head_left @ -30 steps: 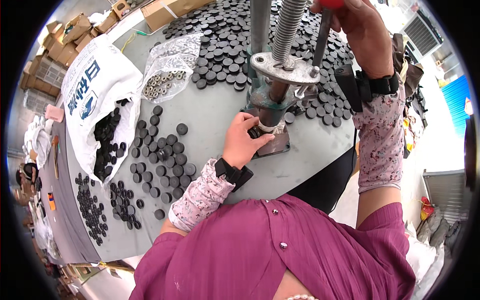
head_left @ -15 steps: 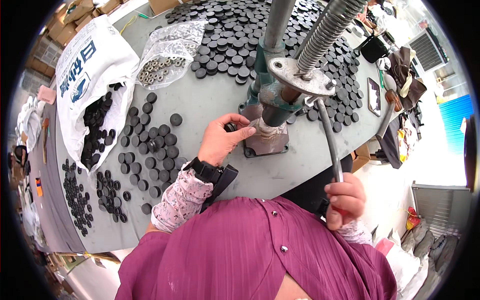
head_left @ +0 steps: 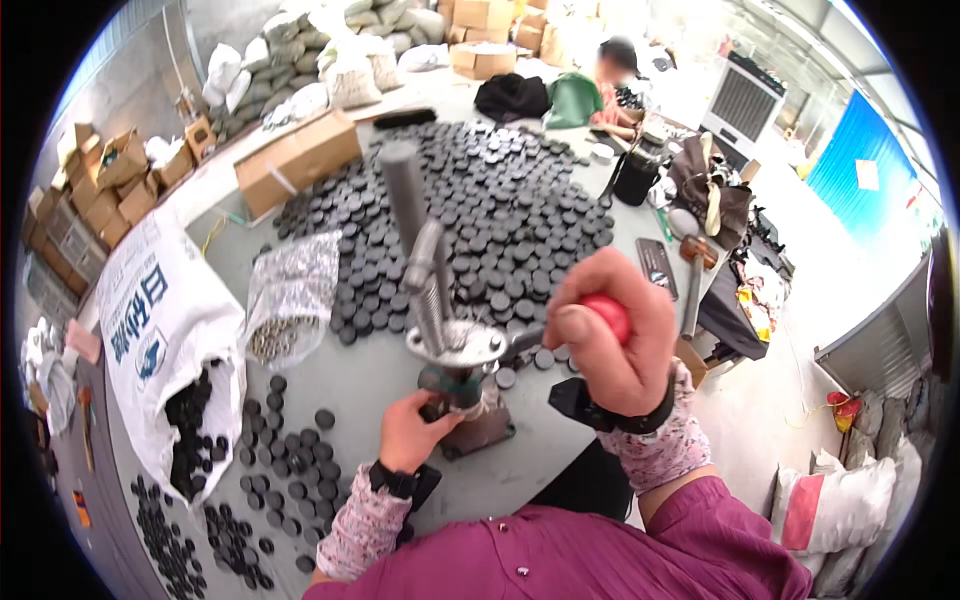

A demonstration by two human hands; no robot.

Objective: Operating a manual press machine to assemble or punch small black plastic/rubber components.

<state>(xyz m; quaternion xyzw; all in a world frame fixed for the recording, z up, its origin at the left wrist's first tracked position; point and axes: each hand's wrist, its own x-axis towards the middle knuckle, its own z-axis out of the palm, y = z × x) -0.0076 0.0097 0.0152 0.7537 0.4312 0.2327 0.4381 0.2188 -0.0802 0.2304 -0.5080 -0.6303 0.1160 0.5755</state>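
Note:
A hand-lever press with a green body and a pale top plate (head_left: 462, 343) stands on the grey table. The red ball knob (head_left: 608, 318) of its lever is wrapped in my right hand (head_left: 625, 340), raised to the right of the press. My left hand (head_left: 410, 435) is closed beside the press base (head_left: 478, 432), thumb and fingertips at the tool. A black round cap (head_left: 431, 409) shows between these fingers, partly hidden by them. Loose black caps (head_left: 300, 470) lie left of my left hand. Behind the press spreads a large layer of black discs (head_left: 480, 210).
A white woven sack (head_left: 170, 330) spills black parts at the left. Near it lies a clear bag of metal rings (head_left: 285, 310). A cardboard box (head_left: 298, 160) sits at the back. A hammer (head_left: 697, 265) and phone (head_left: 657, 268) lie right. A co-worker (head_left: 612, 95) sits across the table.
My right hand has risen from low beside my body to above table height, swinging the lever up. My left hand stays at the press base. The view has tilted up, showing more of the room.

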